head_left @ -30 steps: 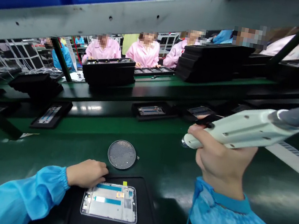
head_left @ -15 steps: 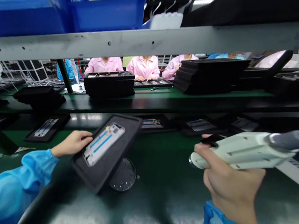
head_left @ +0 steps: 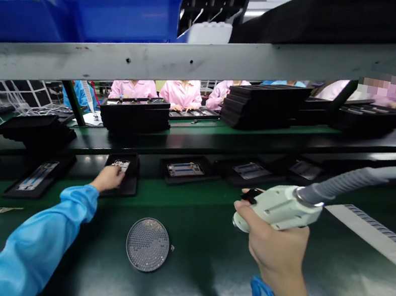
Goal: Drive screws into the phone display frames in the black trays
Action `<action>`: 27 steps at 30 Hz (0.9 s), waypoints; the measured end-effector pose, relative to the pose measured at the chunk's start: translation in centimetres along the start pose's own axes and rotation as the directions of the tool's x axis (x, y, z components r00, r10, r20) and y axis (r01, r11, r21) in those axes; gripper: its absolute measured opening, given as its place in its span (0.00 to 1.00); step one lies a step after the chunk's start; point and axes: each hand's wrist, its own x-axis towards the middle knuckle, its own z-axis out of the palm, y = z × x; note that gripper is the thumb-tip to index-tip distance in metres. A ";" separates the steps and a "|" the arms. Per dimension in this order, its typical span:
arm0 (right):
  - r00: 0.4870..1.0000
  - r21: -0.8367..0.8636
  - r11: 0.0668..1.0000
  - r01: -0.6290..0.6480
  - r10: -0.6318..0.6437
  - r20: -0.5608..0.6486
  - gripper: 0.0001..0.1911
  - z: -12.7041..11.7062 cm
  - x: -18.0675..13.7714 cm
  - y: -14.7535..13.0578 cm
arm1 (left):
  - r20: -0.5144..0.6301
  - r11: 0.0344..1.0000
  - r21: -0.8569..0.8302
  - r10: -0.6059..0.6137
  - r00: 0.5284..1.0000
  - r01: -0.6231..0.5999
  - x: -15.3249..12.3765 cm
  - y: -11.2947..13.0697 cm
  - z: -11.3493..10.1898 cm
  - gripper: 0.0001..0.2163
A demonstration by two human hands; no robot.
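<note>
My left hand point(head_left: 108, 179) is closed on the left side of a black tray point(head_left: 129, 184), its fingers partly covering the phone frame point(head_left: 120, 164) inside. That tray lies on the green strip at the back of the work surface. In my right hand point(head_left: 276, 246) is a pale green air gun point(head_left: 281, 206) with a black trigger, a round metal nozzle and a grey corrugated hose point(head_left: 337, 185). It is held above the surface, its nozzle toward the left. Between my hands sits a round grey perforated dish point(head_left: 147, 245) with tiny bright bits in its holes.
More black trays with phone frames lie along the strip, one to the left point(head_left: 37, 176) and others to the right point(head_left: 186, 169). A metal rail point(head_left: 160, 59) crosses above, carrying blue bins point(head_left: 125, 15). Stacked black trays point(head_left: 262, 106) and people in pink stand beyond.
My left hand has moved the tilted tray away and left, laying it flat on the strip. The round dish is now uncovered. My right hand and the air gun appear farther left in view.
</note>
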 end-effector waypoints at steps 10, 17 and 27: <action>0.998 -0.035 0.999 0.004 -0.001 0.068 0.17 0.2 -0.1 -0.3 | 0.038 0.974 0.018 0.223 0.974 -0.224 3.3 14.2 5.8 0.16; 0.996 -0.041 0.999 0.026 -0.023 0.081 0.13 0.5 0.1 -0.5 | -0.045 0.967 0.029 0.255 0.966 -0.253 1.2 11.7 5.2 0.15; 0.997 -0.005 0.997 0.074 -0.074 0.011 0.11 0.7 0.0 -0.8 | -0.368 0.883 0.037 0.448 0.815 -0.469 -22.0 -1.3 1.4 0.10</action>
